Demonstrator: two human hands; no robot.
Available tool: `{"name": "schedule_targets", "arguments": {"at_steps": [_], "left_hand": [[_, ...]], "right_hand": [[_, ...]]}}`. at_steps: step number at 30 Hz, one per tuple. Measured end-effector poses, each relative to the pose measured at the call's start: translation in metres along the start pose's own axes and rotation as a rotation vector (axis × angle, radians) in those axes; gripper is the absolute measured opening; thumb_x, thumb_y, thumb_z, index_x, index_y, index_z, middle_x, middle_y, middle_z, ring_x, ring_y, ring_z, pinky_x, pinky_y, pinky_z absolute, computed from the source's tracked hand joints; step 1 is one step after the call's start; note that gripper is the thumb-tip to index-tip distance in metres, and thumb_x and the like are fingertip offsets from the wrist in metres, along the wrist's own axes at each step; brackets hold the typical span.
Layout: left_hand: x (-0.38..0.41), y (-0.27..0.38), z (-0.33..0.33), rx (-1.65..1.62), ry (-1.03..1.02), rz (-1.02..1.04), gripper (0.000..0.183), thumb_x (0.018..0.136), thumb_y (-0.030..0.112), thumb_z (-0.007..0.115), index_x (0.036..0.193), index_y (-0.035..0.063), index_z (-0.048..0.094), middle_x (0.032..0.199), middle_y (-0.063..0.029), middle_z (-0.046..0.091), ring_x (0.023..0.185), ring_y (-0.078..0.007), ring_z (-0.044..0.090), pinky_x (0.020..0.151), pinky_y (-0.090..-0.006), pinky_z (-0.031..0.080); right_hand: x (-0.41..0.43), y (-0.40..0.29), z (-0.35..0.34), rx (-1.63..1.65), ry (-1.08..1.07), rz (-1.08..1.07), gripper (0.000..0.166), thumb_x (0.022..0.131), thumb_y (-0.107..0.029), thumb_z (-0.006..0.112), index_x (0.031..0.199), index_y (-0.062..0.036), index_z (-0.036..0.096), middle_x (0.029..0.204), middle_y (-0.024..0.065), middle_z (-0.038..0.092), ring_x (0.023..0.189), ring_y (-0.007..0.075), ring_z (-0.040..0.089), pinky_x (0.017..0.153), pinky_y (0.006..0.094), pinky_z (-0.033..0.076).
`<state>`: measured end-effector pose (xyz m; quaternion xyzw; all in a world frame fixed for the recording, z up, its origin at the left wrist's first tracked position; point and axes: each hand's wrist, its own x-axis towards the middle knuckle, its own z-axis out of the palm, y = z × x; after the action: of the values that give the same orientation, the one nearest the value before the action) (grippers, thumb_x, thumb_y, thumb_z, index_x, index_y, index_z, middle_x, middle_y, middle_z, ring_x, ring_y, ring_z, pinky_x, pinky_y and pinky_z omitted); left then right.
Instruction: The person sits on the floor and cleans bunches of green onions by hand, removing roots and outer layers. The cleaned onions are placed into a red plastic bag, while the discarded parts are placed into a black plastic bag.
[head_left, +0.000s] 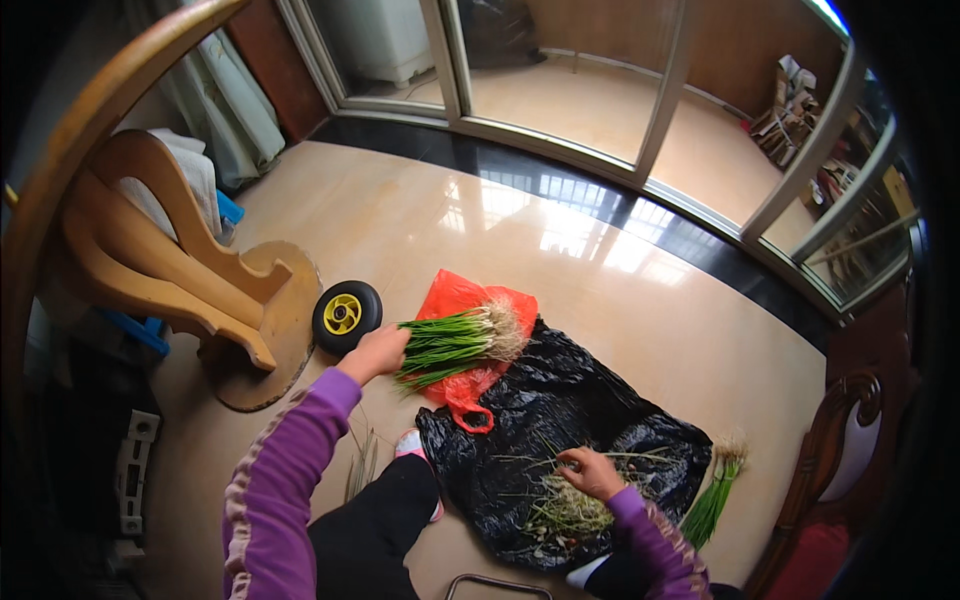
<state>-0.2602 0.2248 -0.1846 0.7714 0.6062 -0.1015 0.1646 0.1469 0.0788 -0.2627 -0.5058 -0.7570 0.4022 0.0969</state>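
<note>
Several scallions (454, 335) with green tops and pale stringy roots lie on a red plastic bag (442, 289), roots pointing right. My left hand (379, 351) is curled around the leaf tips at their left end; its fingertips are hidden. Beside the red bag spreads a black plastic bag (585, 390), bearing a loose heap of dry leaves and root trimmings (566, 510). Just above that heap is my right hand (592, 472), thumb and fingers apart, with no clear object between them. A smaller scallion bunch (712, 491) lies at the black bag's right edge.
A black wheel with a yellow hub (343, 316) rests by the round base of a wooden pedestal (247, 322) at left. Carved wooden furniture (814, 457) stands at right. Sliding glass doors (555, 82) cross the far side. A metal bar (499, 580) is near my legs.
</note>
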Motion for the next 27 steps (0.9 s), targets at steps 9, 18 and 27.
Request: {"name": "schedule_targets", "arguments": {"at_steps": [9,18,27], "left_hand": [[0.161,0.023,0.095,-0.29,0.041,0.052,0.059,0.066,0.006,0.052,0.122,0.0011,0.035,0.126,-0.017,0.039,0.118,-0.0273,0.037,0.095,-0.0383,0.033],[0.187,0.018,0.11,-0.282,-0.181,-0.055,0.07,0.057,0.024,0.064,0.119,0.005,0.039,0.114,-0.0157,0.046,0.109,-0.0287,0.044,0.089,-0.0408,0.035],[0.179,0.011,0.11,-0.328,-0.069,0.057,0.047,0.056,0.021,0.065,0.099,0.0065,0.054,0.106,-0.0164,0.049,0.104,-0.0302,0.047,0.086,-0.0411,0.039]], "right_hand": [[-0.017,-0.025,0.099,0.599,0.1,0.376,0.013,0.076,-0.009,0.058,0.088,-0.0028,0.06,0.077,0.0109,0.06,0.065,0.0163,0.059,0.058,0.0257,0.046],[-0.017,-0.059,0.111,0.472,0.035,0.262,0.013,0.077,-0.011,0.055,0.088,-0.0031,0.059,0.082,0.0146,0.059,0.076,0.0309,0.057,0.068,0.0341,0.045],[-0.018,-0.05,0.102,0.429,0.116,0.275,0.013,0.077,-0.009,0.054,0.088,-0.0038,0.058,0.084,0.0154,0.059,0.078,0.0321,0.057,0.068,0.036,0.045]]}}
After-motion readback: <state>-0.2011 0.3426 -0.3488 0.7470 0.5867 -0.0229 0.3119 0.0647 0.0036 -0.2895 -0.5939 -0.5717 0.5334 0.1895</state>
